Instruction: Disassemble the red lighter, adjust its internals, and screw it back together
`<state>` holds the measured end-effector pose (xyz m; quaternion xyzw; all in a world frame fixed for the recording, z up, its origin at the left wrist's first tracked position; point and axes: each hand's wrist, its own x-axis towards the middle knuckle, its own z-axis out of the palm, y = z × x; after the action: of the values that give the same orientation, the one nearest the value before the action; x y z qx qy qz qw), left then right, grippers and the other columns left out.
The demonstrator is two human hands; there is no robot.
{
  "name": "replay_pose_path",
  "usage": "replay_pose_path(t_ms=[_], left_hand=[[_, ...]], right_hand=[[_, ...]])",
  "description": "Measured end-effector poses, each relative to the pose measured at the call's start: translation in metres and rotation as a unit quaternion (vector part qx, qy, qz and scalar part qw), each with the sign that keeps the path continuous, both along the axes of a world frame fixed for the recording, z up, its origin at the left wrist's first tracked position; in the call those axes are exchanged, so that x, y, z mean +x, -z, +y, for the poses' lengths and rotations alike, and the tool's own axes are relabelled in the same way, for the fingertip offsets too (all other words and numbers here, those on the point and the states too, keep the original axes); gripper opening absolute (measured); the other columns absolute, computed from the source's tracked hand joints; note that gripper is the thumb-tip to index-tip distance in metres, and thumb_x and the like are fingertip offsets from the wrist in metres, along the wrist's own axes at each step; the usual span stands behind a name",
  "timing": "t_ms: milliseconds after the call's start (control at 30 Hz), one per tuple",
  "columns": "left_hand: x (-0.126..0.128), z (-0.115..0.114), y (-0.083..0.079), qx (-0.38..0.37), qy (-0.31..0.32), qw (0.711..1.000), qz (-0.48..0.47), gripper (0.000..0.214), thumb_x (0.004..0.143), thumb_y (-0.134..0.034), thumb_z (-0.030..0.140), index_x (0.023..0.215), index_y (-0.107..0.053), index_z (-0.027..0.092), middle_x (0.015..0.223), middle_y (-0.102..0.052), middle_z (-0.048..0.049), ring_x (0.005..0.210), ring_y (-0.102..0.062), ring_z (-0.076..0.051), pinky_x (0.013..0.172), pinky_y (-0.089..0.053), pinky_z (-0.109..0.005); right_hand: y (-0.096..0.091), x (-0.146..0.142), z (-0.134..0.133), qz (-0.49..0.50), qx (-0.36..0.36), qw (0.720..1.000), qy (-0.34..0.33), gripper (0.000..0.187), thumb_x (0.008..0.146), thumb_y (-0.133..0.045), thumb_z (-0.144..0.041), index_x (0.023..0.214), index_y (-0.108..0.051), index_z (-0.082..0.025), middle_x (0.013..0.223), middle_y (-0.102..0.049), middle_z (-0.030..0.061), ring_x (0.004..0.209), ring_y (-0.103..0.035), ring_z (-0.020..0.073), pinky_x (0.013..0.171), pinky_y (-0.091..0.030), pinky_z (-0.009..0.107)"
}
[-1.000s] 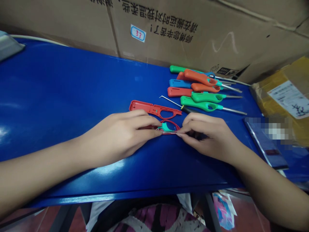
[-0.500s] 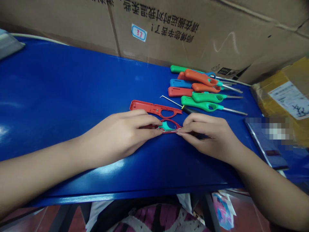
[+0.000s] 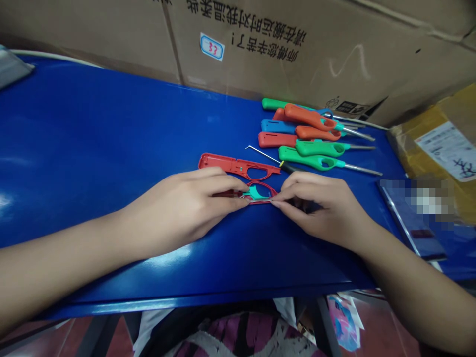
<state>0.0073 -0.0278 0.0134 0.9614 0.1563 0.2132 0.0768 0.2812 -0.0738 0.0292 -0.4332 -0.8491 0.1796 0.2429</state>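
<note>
While both hands sit on the glossy blue tabletop [image 3: 111, 129], the work looks mid-assembly: one long-nosed lighter is open in two halves, not yet closed up. Left hand [image 3: 178, 210] lies palm-down over the handle end of a red plastic lighter shell half [image 3: 266, 198], fingertips pinched on it just beside the teal plastic trigger piece [image 3: 256, 193] that sits inside the shell's finger loop. Right hand [image 3: 323, 208] meets it from the other side, thumb and forefinger closed on the loop's right edge; whatever else is under that palm is hidden, so I can't say if a nozzle tube is already fitted. Trigger appears seated or close to it, judging by how it lies in the loop. Second red shell half [image 3: 238, 167] lies apart, just behind the left fingers, inside face up, untouched, so mating the halves is still to do. Thin bent metal wire with a black-and-yellow end [image 3: 265, 155] lies between that half and the finished pile, also loose. Further back right, a heap of finished green, orange, red and blue long-nosed lighters [image 3: 312, 139] with metal tubes pointing right, near ten as far as I can count, reads as done output. Brown cardboard cartons [image 3: 297, 49] line the wall behind; a yellow-taped parcel [image 3: 442, 144] and a dark flat item [image 3: 412, 218] sit off to the right, clear of the hands.
</note>
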Motion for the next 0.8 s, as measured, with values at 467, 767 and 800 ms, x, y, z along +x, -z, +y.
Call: replay_pose_path(t_ms=[467, 767, 800], left_hand=[[0.0008, 0.0002, 0.0002, -0.022, -0.003, 1.000, -0.007, 0.027, 0.103, -0.052, 0.021, 0.118, -0.074, 0.020, 0.121, -0.073, -0.0105, 0.110, -0.069, -0.024, 0.095, -0.059, -0.038], [0.0006, 0.0014, 0.0025, -0.048, -0.014, 0.998, -0.030, 0.024, 0.102, -0.055, 0.023, 0.115, -0.075, 0.019, 0.119, -0.073, -0.0094, 0.109, -0.070, -0.022, 0.093, -0.058, -0.035], [0.0007, 0.0015, 0.0034, -0.054, -0.015, 0.998, -0.034, 0.023, 0.102, -0.056, 0.023, 0.115, -0.075, 0.019, 0.119, -0.073, -0.0093, 0.108, -0.070, -0.022, 0.093, -0.058, -0.035]], right_hand=[[0.0032, -0.0025, 0.0017, 0.039, -0.044, 0.997, 0.059, 0.010, 0.089, -0.069, -0.015, 0.082, -0.075, -0.019, 0.075, -0.067, 0.0009, 0.055, -0.047, 0.0087, 0.050, -0.038, 0.026], [0.0055, -0.0031, 0.0034, 0.047, -0.013, 0.997, 0.058, 0.012, 0.088, -0.068, -0.012, 0.078, -0.072, -0.018, 0.073, -0.065, 0.0008, 0.054, -0.046, 0.0081, 0.050, -0.037, 0.025], [0.0058, -0.0034, 0.0035, 0.046, -0.014, 0.997, 0.061, 0.013, 0.087, -0.068, -0.012, 0.077, -0.071, -0.018, 0.072, -0.065, 0.0004, 0.053, -0.045, 0.0080, 0.049, -0.037, 0.025]])
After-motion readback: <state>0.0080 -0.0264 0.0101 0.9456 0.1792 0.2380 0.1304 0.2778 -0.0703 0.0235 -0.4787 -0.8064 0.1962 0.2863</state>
